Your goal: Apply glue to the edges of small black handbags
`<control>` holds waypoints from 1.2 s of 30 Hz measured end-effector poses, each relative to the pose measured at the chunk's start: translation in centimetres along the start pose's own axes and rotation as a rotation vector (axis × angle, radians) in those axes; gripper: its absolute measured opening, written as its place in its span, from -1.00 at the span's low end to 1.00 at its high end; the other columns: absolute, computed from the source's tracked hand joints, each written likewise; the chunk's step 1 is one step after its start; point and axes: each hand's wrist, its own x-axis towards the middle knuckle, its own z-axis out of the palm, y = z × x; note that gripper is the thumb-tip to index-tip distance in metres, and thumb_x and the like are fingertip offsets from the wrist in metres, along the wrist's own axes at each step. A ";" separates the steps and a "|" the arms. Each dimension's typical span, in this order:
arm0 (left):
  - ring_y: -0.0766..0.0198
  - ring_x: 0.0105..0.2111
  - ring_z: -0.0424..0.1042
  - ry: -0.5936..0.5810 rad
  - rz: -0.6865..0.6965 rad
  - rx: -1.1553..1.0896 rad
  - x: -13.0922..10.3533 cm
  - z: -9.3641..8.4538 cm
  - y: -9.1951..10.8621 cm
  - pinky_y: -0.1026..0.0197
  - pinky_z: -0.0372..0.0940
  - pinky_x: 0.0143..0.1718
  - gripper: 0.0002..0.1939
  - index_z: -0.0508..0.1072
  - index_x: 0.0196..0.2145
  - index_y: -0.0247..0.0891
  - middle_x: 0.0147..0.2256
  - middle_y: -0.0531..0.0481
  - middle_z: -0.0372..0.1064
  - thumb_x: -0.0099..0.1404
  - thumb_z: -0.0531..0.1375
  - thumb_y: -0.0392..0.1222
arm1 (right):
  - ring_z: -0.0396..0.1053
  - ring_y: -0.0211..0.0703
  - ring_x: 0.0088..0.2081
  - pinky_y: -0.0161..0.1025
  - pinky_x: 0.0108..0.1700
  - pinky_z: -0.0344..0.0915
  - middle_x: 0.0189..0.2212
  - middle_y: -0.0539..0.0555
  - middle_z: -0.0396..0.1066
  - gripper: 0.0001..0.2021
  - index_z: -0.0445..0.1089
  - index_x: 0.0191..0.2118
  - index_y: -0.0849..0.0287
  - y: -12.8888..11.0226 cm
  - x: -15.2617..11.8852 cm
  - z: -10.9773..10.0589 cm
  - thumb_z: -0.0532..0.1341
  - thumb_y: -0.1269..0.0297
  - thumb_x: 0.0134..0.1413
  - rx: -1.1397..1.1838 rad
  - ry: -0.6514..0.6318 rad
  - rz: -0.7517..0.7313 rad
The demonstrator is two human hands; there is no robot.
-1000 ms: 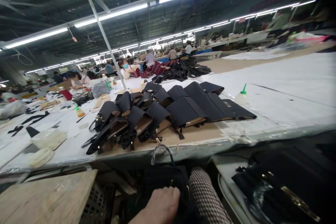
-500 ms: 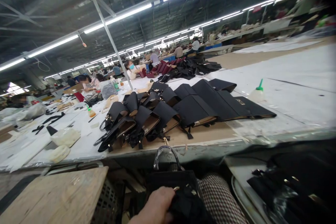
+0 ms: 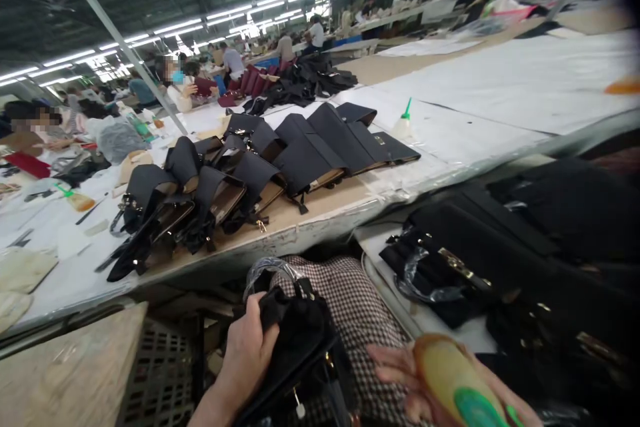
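Observation:
My left hand [image 3: 247,353] grips a black handbag [image 3: 300,347] on my lap, over my checked trousers [image 3: 355,307]. The bag's handle [image 3: 270,270] is wrapped in clear plastic and stands up above my fingers. My right hand [image 3: 430,387] sits at the lower right and holds a yellowish glue bottle [image 3: 453,380] with a green tip. The bottle lies close to the camera and is blurred.
A long worktable [image 3: 310,223] ahead carries a row of black bag pieces [image 3: 240,180] and a small glue bottle [image 3: 403,123]. A tray [image 3: 385,273] on my right holds black handbags [image 3: 480,260]. A wooden board [image 3: 70,373] lies at my left. Other workers sit far back.
The camera has tilted down and to the right. My left hand has lifted the black handbag higher onto my lap. My right hand with the glue bottle has come into view.

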 end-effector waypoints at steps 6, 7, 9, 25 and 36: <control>-0.19 -0.07 0.58 -0.233 -0.042 -0.015 1.6 -1.5 3.1 -0.09 0.42 -0.05 -0.34 0.15 0.26 -0.32 -0.11 -0.28 0.57 0.40 0.12 0.16 | 0.19 0.36 0.33 0.20 0.43 -0.10 0.24 0.43 0.33 -0.27 0.50 0.14 0.41 -2.2 3.0 1.9 0.01 -0.22 0.32 0.106 -0.142 -0.096; -0.23 -0.05 0.57 -0.301 -0.044 -0.011 1.9 -1.8 3.6 -0.12 0.41 -0.04 -0.19 0.13 0.28 -0.33 -0.09 -0.29 0.57 0.29 0.23 0.25 | 0.21 0.34 0.32 0.19 0.42 -0.09 0.25 0.41 0.33 -0.30 0.49 0.16 0.41 -2.2 3.5 2.6 0.01 -0.17 0.35 0.070 -0.165 -0.090; -0.27 -0.03 0.54 -0.398 -0.025 -0.004 2.3 -2.2 4.3 -0.15 0.39 -0.01 0.04 0.11 0.30 -0.33 -0.05 -0.30 0.55 0.09 0.38 0.31 | 0.27 0.30 0.29 0.17 0.41 -0.04 0.25 0.36 0.34 -0.35 0.47 0.18 0.37 -2.2 4.4 3.7 0.00 -0.12 0.38 0.028 -0.190 -0.084; 0.07 -0.21 0.62 -0.466 0.604 0.192 3.0 -1.0 3.2 0.12 0.50 -0.17 -0.50 0.20 0.31 -0.28 -0.15 -0.16 0.60 0.44 0.09 -0.32 | 0.53 0.17 -0.05 0.12 0.22 0.25 -0.14 0.25 0.60 -0.51 0.59 -0.12 0.25 -2.1 8.4 6.1 0.32 -0.15 0.15 -0.088 -0.062 0.023; 0.24 -0.37 0.52 -0.238 0.342 -0.149 2.8 -4.2 -0.2 0.28 0.37 -0.26 -0.82 0.52 -0.21 -0.31 -0.35 -0.01 0.56 0.24 0.16 -0.38 | 0.46 0.34 0.10 0.22 0.31 0.13 0.02 0.39 0.53 -0.35 0.58 -0.02 0.34 -3.6 6.3 3.9 0.05 -0.20 0.31 0.032 -0.035 -0.103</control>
